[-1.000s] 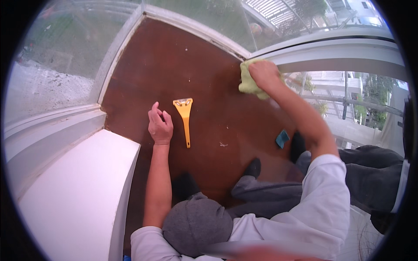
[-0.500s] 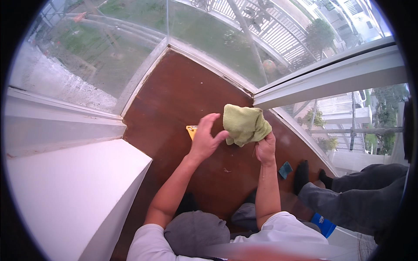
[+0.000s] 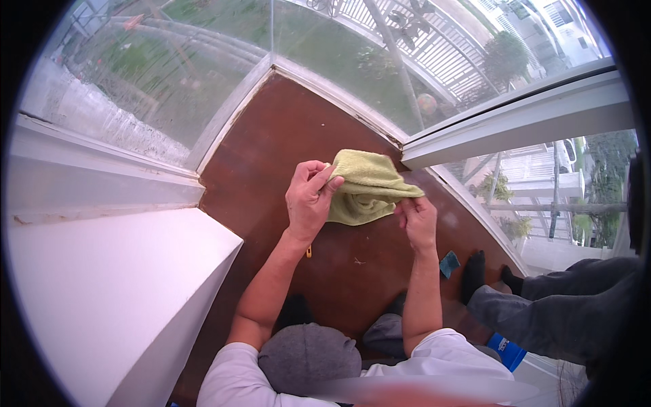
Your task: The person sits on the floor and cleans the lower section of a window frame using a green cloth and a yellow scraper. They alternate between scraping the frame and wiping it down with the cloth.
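Observation:
A light green cloth (image 3: 366, 173) is stretched between my hands above the floor, partly folded, its lower layer hanging in a loose curve. My left hand (image 3: 310, 200) pinches its left edge between thumb and fingers. The right hand (image 3: 416, 220) grips the cloth's right corner. Below my left wrist, a small yellow object (image 3: 308, 251) lies on the floor, mostly hidden by the arm. To the right of my right forearm rests a blue-green pad (image 3: 448, 264).
Reddish-brown floor (image 3: 271, 149) runs into a corner of white-framed glass panels (image 3: 352, 54). A white block-like ledge (image 3: 122, 292) stands at left. Another person's legs in grey trousers (image 3: 542, 305) and dark socks are at right, near a blue item (image 3: 506, 351). Small debris (image 3: 359, 261) dots the floor.
My left hand, free and apart from the cloth before, now holds its left edge. The bunched cloth has been opened out and spread between both hands.

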`<act>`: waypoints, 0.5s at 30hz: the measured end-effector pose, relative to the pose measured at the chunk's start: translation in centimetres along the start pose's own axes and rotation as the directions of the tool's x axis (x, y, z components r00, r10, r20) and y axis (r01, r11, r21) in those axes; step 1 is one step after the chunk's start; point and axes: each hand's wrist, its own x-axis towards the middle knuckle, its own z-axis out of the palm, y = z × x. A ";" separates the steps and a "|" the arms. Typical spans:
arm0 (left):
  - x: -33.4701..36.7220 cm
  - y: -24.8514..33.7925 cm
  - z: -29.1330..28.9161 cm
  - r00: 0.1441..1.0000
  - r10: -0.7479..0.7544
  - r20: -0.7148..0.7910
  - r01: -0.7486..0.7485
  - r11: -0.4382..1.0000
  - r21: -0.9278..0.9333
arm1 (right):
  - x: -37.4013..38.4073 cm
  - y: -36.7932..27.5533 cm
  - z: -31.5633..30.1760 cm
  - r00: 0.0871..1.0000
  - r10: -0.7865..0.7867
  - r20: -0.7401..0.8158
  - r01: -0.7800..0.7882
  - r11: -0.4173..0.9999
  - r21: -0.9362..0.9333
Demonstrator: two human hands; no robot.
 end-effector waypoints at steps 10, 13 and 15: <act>-3.4 6.3 1.2 0.942 0.237 0.237 -0.195 0.963 -0.187 | -1.8 3.1 5.4 0.944 -0.189 -0.269 0.259 0.931 0.258; -6.2 7.7 1.9 0.878 0.399 0.265 -0.323 0.902 -0.286 | -1.7 1.6 4.3 0.974 0.159 -0.160 0.036 0.588 0.808; -7.9 8.5 2.8 0.814 0.489 0.315 -0.322 0.830 -0.456 | -2.5 0.7 4.1 0.970 0.197 -0.143 0.002 0.581 0.814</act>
